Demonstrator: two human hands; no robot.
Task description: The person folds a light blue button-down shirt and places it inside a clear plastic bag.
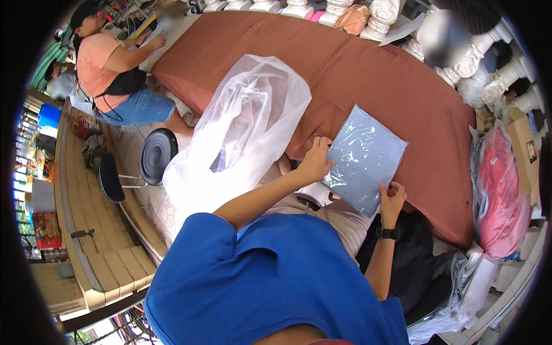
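Note:
A flat blue-grey folded cloth item in a clear plastic bag (365,158) lies tilted over the near edge of the brown-covered table. My left hand (316,161) grips its left edge, thumb on top. At its lower right edge my right hand (392,199), with a dark watch on the wrist, pinches the plastic between thumb and fingers. Left of the package, a large translucent plastic bag (247,109) stands puffed up against the table's front, partly behind my left forearm.
A brown quilted cloth covers the long table (230,40). A person in a peach shirt (106,60) stands at its far left end. A black round stool (158,155) is on the tiled floor at left. Red goods in plastic (497,190) and a cardboard box (523,155) sit at right.

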